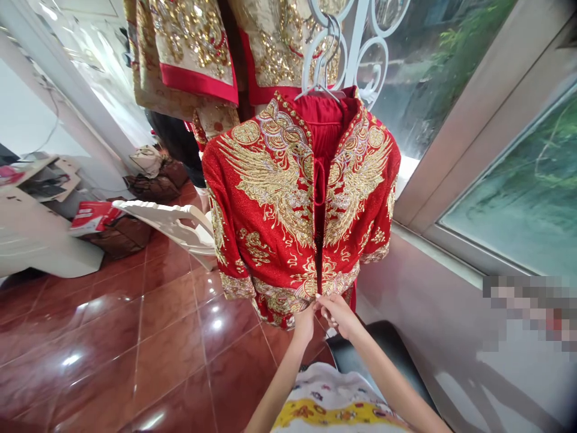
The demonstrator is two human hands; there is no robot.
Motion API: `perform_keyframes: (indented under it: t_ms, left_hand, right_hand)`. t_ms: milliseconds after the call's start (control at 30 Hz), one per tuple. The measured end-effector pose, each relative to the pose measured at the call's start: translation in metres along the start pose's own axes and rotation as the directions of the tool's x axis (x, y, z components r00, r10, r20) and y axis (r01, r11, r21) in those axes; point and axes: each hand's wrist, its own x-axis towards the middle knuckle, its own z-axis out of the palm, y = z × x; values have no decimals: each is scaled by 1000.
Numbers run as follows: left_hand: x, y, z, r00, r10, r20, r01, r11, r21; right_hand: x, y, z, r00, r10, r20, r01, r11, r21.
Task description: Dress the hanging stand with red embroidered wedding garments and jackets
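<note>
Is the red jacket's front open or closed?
Mostly open: the jacket shows a gap below its collar. At the hem, where left hand and right hand meet, cannot tell.

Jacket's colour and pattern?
The embroidered jacket is red with gold wing-like embroidery, best seen in the head view.

Room leftward; jacket (pixel 274 198) blocks ahead, seat (pixel 393 341) perhaps below.

Glossy red-brown tiles cover the floor (pixel 171 337), mirroring bright spots of light (pixel 72 359). On the right, large windows (pixel 523 180) in a pale frame (pixel 482 108) show greenery outside, above a pale wall (pixel 428 300). White scrolled metalwork (pixel 356 42) stands before the far glass. A white shelved unit (pixel 36 234) stands left; a black seat (pixel 396 340) sits near, right of centre.
</note>
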Motion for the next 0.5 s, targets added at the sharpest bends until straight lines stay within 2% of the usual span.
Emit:
perform_keyframes:
  t_ms: [133, 233, 333, 500]
  left_hand:
    - [2, -4, -6, 1000, 12, -18, -13, 1000, -19]
    - [1, -3, -8, 1000, 11, -13, -11, 999, -53]
    - [-2, 0, -8, 1000, -19, 17, 20, 996, -88]
    - [-7, 4, -10, 994, -79, 81, 88, 989, -115]
  right_hand:
    - [8, 12, 9, 980, -99, -174, 75, 987, -141]
    - [11, 16, 10, 934, -235, -270, 154, 945, -288]
    - [8, 17, 9, 890, -343, -301, 206, 891, -406]
    - [-2, 20, 13, 849, -449, -277, 225, 782, -581]
